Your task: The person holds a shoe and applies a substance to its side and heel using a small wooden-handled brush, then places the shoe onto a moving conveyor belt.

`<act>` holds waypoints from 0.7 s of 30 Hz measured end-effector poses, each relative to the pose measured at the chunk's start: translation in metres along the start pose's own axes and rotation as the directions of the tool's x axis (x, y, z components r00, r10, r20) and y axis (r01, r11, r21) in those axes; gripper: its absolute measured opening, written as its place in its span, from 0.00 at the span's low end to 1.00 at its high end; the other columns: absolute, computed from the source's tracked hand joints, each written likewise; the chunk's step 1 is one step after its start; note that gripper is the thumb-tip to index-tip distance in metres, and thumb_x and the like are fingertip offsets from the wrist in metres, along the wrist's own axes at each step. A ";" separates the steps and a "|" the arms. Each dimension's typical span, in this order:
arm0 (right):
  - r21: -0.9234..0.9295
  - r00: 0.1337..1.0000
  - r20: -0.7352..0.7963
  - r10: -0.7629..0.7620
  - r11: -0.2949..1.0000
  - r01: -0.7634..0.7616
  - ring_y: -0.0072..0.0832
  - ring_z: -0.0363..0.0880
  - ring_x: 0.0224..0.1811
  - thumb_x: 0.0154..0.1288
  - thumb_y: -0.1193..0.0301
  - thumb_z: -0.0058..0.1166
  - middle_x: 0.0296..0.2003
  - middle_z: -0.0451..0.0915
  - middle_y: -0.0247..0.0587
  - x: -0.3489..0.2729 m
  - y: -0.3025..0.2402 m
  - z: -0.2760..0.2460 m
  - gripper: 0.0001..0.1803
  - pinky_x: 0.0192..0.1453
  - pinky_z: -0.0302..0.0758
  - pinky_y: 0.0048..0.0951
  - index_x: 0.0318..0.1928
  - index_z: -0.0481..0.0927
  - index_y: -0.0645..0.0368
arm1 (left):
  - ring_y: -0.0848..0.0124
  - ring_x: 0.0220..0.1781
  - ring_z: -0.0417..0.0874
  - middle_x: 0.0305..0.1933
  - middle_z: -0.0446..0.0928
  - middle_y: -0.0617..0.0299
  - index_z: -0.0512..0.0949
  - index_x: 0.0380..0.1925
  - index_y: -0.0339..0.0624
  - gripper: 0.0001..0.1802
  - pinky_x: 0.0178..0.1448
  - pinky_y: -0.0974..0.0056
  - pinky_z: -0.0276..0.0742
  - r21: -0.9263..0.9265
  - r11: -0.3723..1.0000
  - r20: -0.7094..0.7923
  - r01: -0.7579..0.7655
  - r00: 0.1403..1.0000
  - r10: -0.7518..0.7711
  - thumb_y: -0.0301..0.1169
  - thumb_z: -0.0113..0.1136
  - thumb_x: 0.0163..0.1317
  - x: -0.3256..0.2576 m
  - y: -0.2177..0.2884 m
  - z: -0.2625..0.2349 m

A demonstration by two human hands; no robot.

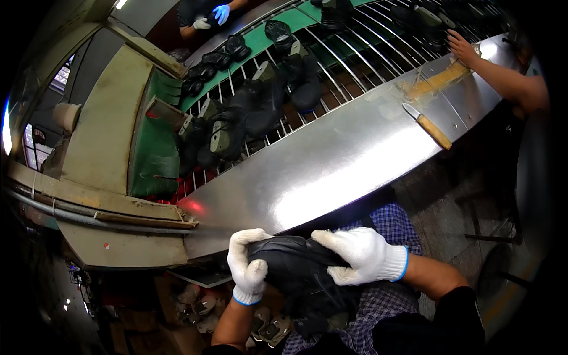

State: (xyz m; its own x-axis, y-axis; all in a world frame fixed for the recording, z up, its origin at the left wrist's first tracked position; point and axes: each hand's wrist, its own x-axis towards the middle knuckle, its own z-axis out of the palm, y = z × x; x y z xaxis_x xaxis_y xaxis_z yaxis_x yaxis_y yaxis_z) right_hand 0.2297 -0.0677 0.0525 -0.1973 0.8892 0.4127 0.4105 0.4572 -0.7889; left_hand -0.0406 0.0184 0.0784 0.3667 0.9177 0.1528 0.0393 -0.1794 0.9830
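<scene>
A black shoe (299, 269) rests in my lap below the edge of a shiny metal shelf (331, 163). My left hand (247, 266), in a white knit glove, grips the shoe's left end. My right hand (362, 255), gloved the same way, presses on the shoe's right side with its fingers spread over the top. The shoe's lower part is hidden in shadow against my checked blue clothing.
A knife with a wooden handle (429, 127) lies on the metal shelf. Beyond it, several black shoes (260, 103) ride on a rod conveyor (355, 59). Another person's bare hand (462, 48) rests at the shelf's far right. Blue- and white-gloved hands (213, 16) work at the top. Shoe parts (201, 305) lie below left.
</scene>
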 end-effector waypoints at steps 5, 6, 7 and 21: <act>0.042 0.997 0.020 -0.079 0.996 0.078 0.44 0.89 0.34 0.55 0.73 0.70 0.44 0.86 0.52 -0.003 -0.001 0.004 0.42 0.39 0.87 0.38 0.72 0.73 0.66 | 0.60 0.50 0.87 0.48 0.85 0.44 0.72 0.56 0.29 0.41 0.60 0.58 0.84 -0.024 1.000 -0.021 0.019 1.000 -0.020 0.57 0.72 0.62 -0.001 -0.001 -0.002; 0.042 0.995 0.007 -0.103 0.994 0.103 0.45 0.88 0.35 0.55 0.74 0.69 0.45 0.86 0.52 -0.003 -0.002 0.003 0.42 0.39 0.87 0.38 0.72 0.74 0.65 | 0.60 0.50 0.87 0.48 0.85 0.43 0.72 0.56 0.29 0.41 0.60 0.58 0.84 -0.037 0.999 -0.027 0.023 0.999 -0.024 0.57 0.73 0.62 -0.001 0.000 -0.001; 0.041 0.992 -0.007 -0.124 0.991 0.124 0.45 0.88 0.35 0.55 0.75 0.69 0.46 0.86 0.52 -0.004 -0.004 0.003 0.41 0.39 0.87 0.39 0.72 0.74 0.64 | 0.60 0.50 0.87 0.48 0.85 0.43 0.72 0.57 0.29 0.42 0.60 0.57 0.84 -0.050 0.998 -0.031 0.028 0.999 -0.030 0.57 0.73 0.62 -0.003 0.001 0.000; 0.144 0.991 0.118 -0.070 0.988 0.052 0.49 0.91 0.48 0.63 0.58 0.74 0.69 0.73 0.69 -0.038 -0.002 0.004 0.37 0.49 0.91 0.37 0.70 0.78 0.59 | 0.65 0.50 0.84 0.49 0.83 0.50 0.73 0.60 0.29 0.39 0.60 0.61 0.82 -0.040 0.999 -0.055 0.009 0.998 -0.011 0.53 0.72 0.65 -0.001 -0.006 0.003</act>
State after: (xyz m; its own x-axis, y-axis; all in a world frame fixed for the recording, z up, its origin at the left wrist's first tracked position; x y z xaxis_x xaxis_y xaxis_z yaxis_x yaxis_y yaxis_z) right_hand 0.2329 -0.1025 0.0366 -0.3289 0.8506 0.4101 0.2669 0.5003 -0.8237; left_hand -0.0387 0.0171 0.0722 0.3148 0.9376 0.1474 0.0056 -0.1572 0.9876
